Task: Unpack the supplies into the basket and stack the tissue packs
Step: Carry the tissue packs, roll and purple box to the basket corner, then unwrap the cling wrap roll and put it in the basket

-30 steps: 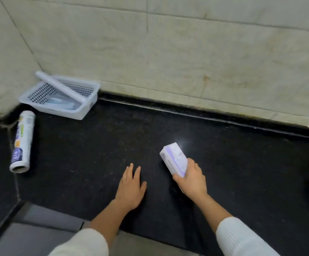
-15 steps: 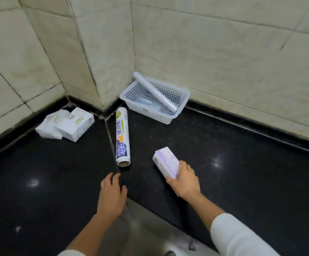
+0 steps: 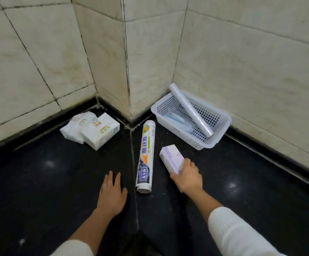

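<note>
My right hand (image 3: 187, 177) grips a lilac tissue pack (image 3: 171, 158) by its near end, tilted above the black floor. My left hand (image 3: 112, 193) lies flat on the floor with fingers apart, holding nothing. Between the hands lies a printed wrap roll (image 3: 146, 157), its open end toward me. A white perforated basket (image 3: 222, 132) stands against the right wall, holding a clear film roll (image 3: 190, 109) that leans over its rim and some pale blue items. Two white tissue packs (image 3: 99, 131) lie side by side near the left wall, one overlapping the other.
Tiled walls form a jutting corner (image 3: 127, 71) between the white packs and the basket. A black skirting (image 3: 271, 157) runs along the wall foot. The black polished floor (image 3: 39, 182) has a seam running from the corner toward me.
The view has swung left and nearer, bringing the corner, the white packs and the whole roll into sight. My left hand now sits left of the roll. The lilac pack stays in my right hand.
</note>
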A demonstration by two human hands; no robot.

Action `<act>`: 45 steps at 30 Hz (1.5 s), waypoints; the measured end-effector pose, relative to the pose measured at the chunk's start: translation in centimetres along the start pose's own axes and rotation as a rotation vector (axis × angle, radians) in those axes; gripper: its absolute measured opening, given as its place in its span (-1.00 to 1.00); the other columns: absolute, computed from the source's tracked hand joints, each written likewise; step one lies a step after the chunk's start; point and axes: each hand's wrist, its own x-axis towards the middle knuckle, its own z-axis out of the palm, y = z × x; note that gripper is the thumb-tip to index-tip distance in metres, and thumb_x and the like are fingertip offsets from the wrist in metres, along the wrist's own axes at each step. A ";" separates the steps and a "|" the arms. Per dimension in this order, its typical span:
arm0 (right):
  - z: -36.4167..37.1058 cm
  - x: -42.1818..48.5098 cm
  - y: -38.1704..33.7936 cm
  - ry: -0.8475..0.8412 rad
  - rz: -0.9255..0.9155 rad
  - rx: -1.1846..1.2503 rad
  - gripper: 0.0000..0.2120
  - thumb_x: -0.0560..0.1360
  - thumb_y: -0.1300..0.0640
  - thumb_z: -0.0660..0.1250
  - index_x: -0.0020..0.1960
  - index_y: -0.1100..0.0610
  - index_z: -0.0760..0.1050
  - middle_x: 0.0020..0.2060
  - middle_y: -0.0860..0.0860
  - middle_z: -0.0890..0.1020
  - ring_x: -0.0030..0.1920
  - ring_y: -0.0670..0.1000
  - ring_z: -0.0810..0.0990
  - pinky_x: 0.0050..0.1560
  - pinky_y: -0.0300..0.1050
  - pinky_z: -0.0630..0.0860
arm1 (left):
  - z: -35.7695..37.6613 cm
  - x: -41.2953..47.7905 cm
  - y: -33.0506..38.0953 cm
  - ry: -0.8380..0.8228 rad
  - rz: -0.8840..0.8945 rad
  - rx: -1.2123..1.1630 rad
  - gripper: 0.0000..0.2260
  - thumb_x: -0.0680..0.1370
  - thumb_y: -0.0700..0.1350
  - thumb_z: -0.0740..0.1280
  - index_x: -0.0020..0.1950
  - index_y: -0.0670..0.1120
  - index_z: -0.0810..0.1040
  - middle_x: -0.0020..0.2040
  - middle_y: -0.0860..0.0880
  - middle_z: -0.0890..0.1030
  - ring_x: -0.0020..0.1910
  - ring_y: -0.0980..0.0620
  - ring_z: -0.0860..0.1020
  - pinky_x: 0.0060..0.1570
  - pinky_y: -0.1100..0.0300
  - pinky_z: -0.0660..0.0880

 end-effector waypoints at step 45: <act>-1.6 -3.3 -0.8 -1.075 0.306 1.455 -0.52 0.34 0.04 0.42 0.17 0.31 0.58 -0.10 0.28 0.60 -0.20 0.16 0.60 -0.10 0.01 0.55 | -4.6 3.2 9.2 -0.562 -0.437 -1.695 -0.59 0.52 0.03 0.36 0.28 -0.15 0.45 0.16 -0.25 0.62 0.13 -0.17 0.62 -0.06 -0.03 0.60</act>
